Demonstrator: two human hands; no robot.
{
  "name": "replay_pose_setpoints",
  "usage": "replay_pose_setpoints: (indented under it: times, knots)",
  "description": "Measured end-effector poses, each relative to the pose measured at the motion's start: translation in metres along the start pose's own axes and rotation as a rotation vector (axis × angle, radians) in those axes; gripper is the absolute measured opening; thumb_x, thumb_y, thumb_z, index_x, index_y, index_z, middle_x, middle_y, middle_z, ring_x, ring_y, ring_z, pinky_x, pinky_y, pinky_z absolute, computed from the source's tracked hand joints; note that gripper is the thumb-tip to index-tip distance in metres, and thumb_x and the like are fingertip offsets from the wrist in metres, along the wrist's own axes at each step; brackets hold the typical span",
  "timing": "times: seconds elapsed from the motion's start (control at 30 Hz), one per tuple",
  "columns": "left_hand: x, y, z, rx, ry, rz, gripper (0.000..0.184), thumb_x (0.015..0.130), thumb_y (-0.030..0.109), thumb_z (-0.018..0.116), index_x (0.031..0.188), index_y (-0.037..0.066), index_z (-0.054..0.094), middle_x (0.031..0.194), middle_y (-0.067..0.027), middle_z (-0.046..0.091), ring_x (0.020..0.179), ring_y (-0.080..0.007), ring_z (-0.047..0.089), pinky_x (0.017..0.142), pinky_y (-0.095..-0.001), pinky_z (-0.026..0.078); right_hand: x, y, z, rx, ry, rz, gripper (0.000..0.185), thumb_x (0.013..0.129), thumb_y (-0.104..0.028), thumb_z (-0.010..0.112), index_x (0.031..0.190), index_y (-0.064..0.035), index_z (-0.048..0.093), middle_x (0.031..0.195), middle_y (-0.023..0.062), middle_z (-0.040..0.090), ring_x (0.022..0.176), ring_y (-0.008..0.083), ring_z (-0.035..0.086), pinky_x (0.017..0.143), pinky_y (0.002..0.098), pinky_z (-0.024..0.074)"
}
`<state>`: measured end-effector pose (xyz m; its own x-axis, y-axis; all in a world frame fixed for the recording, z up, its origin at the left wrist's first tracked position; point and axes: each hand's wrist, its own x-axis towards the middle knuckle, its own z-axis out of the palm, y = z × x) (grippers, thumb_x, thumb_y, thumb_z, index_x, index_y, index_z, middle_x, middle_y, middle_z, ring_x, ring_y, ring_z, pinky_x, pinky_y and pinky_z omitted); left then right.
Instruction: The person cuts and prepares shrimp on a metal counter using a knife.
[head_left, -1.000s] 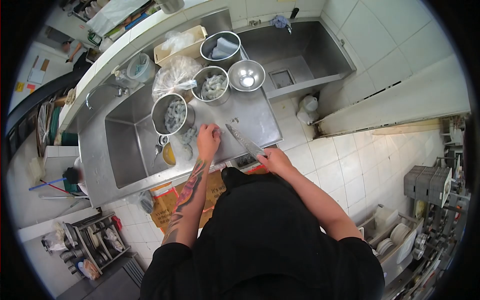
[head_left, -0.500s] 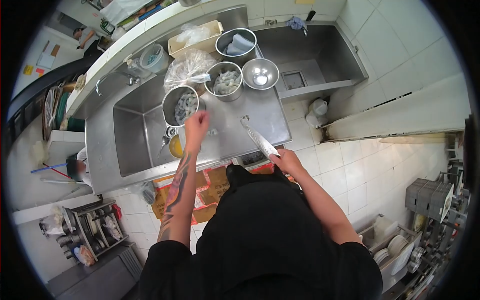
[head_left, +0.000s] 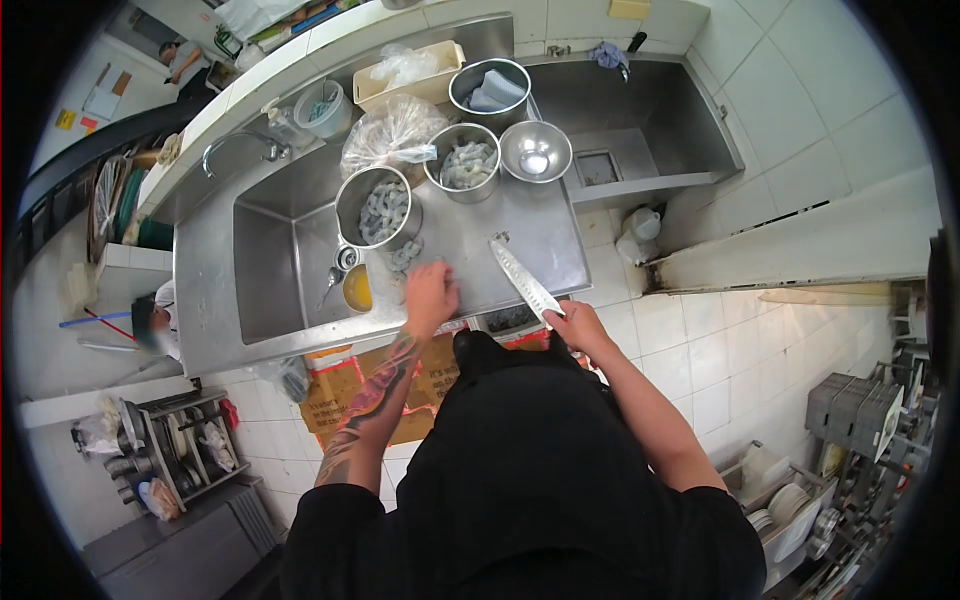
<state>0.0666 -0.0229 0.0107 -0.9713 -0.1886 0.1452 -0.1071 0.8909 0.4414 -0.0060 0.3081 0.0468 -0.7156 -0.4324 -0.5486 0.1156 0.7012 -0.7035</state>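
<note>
My right hand (head_left: 582, 328) grips a knife (head_left: 522, 277) by its handle. The long, dimpled blade points away from me over the steel counter, its tip close to a small dark scrap (head_left: 502, 237). My left hand (head_left: 432, 297) is above the counter's front edge with curled fingers; whatever is between them is hidden. Just beyond it, a few grey shrimp (head_left: 404, 256) lie beside a steel pot (head_left: 345, 205) holding peeled-looking raw shrimp (head_left: 384, 211). Behind stands a second pot (head_left: 433, 178) with more shrimp (head_left: 468, 165).
A shallow steel bowl (head_left: 535, 150), a pot with a blue-grey item (head_left: 495, 92), a clear plastic bag (head_left: 395, 133) and a cream bin (head_left: 365, 98) stand at the back. Sink basins (head_left: 275, 270) lie left and back right. A yellow-filled bowl (head_left: 357, 290) sits near the left hand.
My left hand has drawn back from the near shrimp pot toward the counter's front edge. The shrimp on the counter now show more fully. My right hand keeps its hold on the knife.
</note>
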Motion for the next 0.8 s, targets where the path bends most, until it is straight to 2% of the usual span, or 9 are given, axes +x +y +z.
replay_pose_setpoints:
  times: [0.1, 0.33, 0.47, 0.6, 0.8]
  knots:
    - [0.022, 0.028, 0.024, -0.083, 0.105, 0.003, 0.026, 0.081, 0.013, 0.078, 0.103, 0.010, 0.064, 0.091, -0.0084, 0.069, 0.094, -0.0350, 0.065, 0.082, -0.0487, 0.049, 0.006, 0.006, 0.008, 0.028, -0.016, 0.005, 0.043, 0.103, -0.041, 0.067, 0.094, 0.0015, 0.068, 0.067, 0.0128, 0.066, 0.049, 0.0221, 0.065, 0.052, 0.0404, 0.0529]
    - [0.052, 0.031, 0.031, -0.154, 0.132, 0.054, 0.020, 0.083, 0.010, 0.081, 0.099, 0.008, 0.069, 0.093, -0.0098, 0.071, 0.094, -0.0358, 0.066, 0.084, -0.0483, 0.051, 0.007, -0.008, 0.007, 0.044, -0.016, 0.047, 0.042, 0.102, -0.040, 0.068, 0.095, 0.0006, 0.070, 0.064, 0.0115, 0.065, 0.049, 0.0218, 0.065, 0.052, 0.0399, 0.0527]
    - [0.050, 0.022, 0.034, -0.175, 0.133, 0.070, 0.018, 0.083, 0.009, 0.081, 0.099, 0.006, 0.072, 0.091, -0.0124, 0.072, 0.094, -0.0360, 0.067, 0.083, -0.0467, 0.053, 0.018, 0.000, 0.015, 0.041, 0.008, -0.008, 0.043, 0.101, -0.042, 0.068, 0.096, 0.0006, 0.071, 0.064, 0.0125, 0.064, 0.049, 0.0244, 0.065, 0.053, 0.0418, 0.0518]
    - [0.053, 0.023, 0.034, -0.230, 0.130, 0.017, 0.010, 0.082, 0.005, 0.079, 0.090, 0.005, 0.073, 0.089, -0.0126, 0.071, 0.090, -0.0363, 0.066, 0.081, -0.0459, 0.054, 0.031, 0.005, 0.025, 0.019, 0.056, -0.119, 0.044, 0.101, -0.042, 0.069, 0.093, 0.0013, 0.070, 0.064, 0.0139, 0.064, 0.050, 0.0264, 0.065, 0.053, 0.0440, 0.0508]
    - [0.051, 0.026, 0.033, -0.255, 0.152, -0.049, 0.007, 0.082, 0.005, 0.081, 0.088, 0.005, 0.077, 0.086, -0.0132, 0.072, 0.085, -0.0346, 0.069, 0.077, -0.0436, 0.055, 0.025, -0.014, 0.018, 0.062, -0.005, -0.044, 0.045, 0.101, -0.041, 0.069, 0.089, 0.0021, 0.069, 0.061, 0.0143, 0.063, 0.048, 0.0267, 0.065, 0.052, 0.0433, 0.0517]
